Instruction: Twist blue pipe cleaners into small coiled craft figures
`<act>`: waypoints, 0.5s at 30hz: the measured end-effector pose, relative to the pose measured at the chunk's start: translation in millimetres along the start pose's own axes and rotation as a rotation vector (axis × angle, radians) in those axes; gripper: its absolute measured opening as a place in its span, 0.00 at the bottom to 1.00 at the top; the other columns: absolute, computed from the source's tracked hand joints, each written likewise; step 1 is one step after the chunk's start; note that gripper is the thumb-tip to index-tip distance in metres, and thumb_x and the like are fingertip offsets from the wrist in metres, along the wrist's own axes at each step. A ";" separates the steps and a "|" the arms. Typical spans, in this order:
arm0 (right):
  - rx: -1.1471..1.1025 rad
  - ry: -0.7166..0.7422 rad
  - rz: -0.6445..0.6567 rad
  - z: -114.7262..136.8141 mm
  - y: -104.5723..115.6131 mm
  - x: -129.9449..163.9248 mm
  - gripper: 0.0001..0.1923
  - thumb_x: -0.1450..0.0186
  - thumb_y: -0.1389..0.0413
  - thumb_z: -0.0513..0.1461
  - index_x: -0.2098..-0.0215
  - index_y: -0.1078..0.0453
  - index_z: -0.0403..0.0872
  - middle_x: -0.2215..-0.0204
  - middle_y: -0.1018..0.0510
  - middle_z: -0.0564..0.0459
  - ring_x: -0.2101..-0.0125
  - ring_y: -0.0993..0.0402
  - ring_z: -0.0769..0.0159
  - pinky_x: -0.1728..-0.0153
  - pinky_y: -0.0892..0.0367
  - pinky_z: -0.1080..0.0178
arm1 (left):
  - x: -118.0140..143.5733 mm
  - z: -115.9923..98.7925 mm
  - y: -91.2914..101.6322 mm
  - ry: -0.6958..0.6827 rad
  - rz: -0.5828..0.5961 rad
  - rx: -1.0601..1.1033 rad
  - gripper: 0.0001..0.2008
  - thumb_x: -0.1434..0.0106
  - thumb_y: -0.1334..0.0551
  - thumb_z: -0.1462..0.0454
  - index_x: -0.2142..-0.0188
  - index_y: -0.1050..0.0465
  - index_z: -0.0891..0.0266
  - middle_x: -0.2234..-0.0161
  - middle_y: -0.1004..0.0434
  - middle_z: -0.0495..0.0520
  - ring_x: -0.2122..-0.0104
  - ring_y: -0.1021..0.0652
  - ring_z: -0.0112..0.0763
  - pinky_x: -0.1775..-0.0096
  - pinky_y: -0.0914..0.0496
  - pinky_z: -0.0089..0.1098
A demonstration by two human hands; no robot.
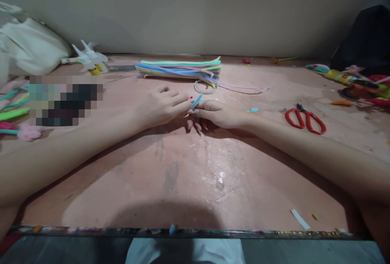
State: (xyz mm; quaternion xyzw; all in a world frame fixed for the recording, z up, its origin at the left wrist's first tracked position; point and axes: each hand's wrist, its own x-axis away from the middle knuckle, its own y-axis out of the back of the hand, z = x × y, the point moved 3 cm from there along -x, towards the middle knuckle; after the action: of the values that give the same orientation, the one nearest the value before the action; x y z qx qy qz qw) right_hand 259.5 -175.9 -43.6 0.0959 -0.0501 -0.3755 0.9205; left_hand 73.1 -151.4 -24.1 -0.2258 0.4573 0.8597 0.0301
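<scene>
My left hand [161, 105] and my right hand [217, 113] meet at the middle of the pink table [183, 182]. Between their fingertips they pinch a short light-blue pipe cleaner piece [196, 101] that sticks up at a slant. Both hands rest on the table, fingers curled around the piece. Just behind them lies a bundle of pastel pipe cleaners [179, 69], with a small white ring [205, 88] at its near right end.
Red-handled scissors [305, 120] lie to the right of my right hand. A white glue gun [89, 59] and a white bag [30, 46] are at the back left. Colourful craft bits [359, 83] crowd the right edge, and a dark bag [365, 36] stands behind them.
</scene>
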 end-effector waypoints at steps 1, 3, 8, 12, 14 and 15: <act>-0.028 0.010 0.012 0.6 -0.3 0.7 0.18 0.18 0.53 0.38 0.63 0.27 0.44 0.71 0.17 0.50 0.77 0.28 0.73 0.77 0.35 0.71 | -0.5 1.0 0.2 0.008 -0.005 0.024 0.21 0.17 0.52 0.57 0.63 0.25 0.57 0.73 0.25 0.52 0.72 0.26 0.34 0.67 0.38 0.39; -0.060 0.030 0.007 1.1 -0.5 1.4 0.14 0.18 0.52 0.37 0.60 0.29 0.45 0.68 0.15 0.51 0.76 0.25 0.73 0.76 0.34 0.71 | -2.1 1.8 2.1 -0.007 -0.065 0.071 0.22 0.17 0.52 0.57 0.66 0.28 0.57 0.73 0.26 0.51 0.74 0.28 0.33 0.67 0.38 0.38; -0.062 0.013 -0.024 -0.8 -1.5 0.2 0.13 0.18 0.52 0.35 0.60 0.30 0.46 0.71 0.16 0.54 0.77 0.25 0.74 0.75 0.33 0.71 | -5.7 2.0 4.9 0.108 -0.103 0.390 0.23 0.17 0.51 0.55 0.69 0.33 0.58 0.75 0.27 0.49 0.76 0.29 0.30 0.70 0.36 0.34; -0.025 0.023 -0.046 0.2 -2.3 -0.4 0.15 0.18 0.53 0.34 0.62 0.29 0.45 0.71 0.17 0.54 0.78 0.25 0.74 0.76 0.33 0.71 | -2.6 1.5 -4.1 0.350 0.015 0.649 0.22 0.17 0.51 0.51 0.66 0.31 0.57 0.73 0.24 0.49 0.74 0.24 0.31 0.70 0.33 0.32; -0.013 0.025 -0.076 0.1 -2.4 -0.6 0.15 0.18 0.53 0.34 0.63 0.29 0.45 0.72 0.18 0.54 0.78 0.27 0.74 0.77 0.34 0.71 | 0.0 1.2 -9.4 0.397 0.038 0.698 0.22 0.17 0.51 0.50 0.63 0.30 0.57 0.71 0.22 0.50 0.72 0.22 0.33 0.69 0.31 0.33; -0.006 0.031 -0.085 -0.1 -2.6 -0.8 0.16 0.18 0.53 0.35 0.63 0.29 0.45 0.72 0.18 0.54 0.79 0.27 0.75 0.77 0.34 0.71 | 0.9 1.1 -11.4 0.403 0.038 0.700 0.22 0.17 0.51 0.50 0.63 0.29 0.57 0.70 0.21 0.50 0.72 0.21 0.33 0.69 0.30 0.33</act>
State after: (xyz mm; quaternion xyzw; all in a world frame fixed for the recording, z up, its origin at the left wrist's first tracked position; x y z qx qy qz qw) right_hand 257.2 -177.1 -44.3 0.1010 -0.0306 -0.4129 0.9047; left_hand 74.8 -144.0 -32.8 -0.3575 0.7231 0.5910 -0.0013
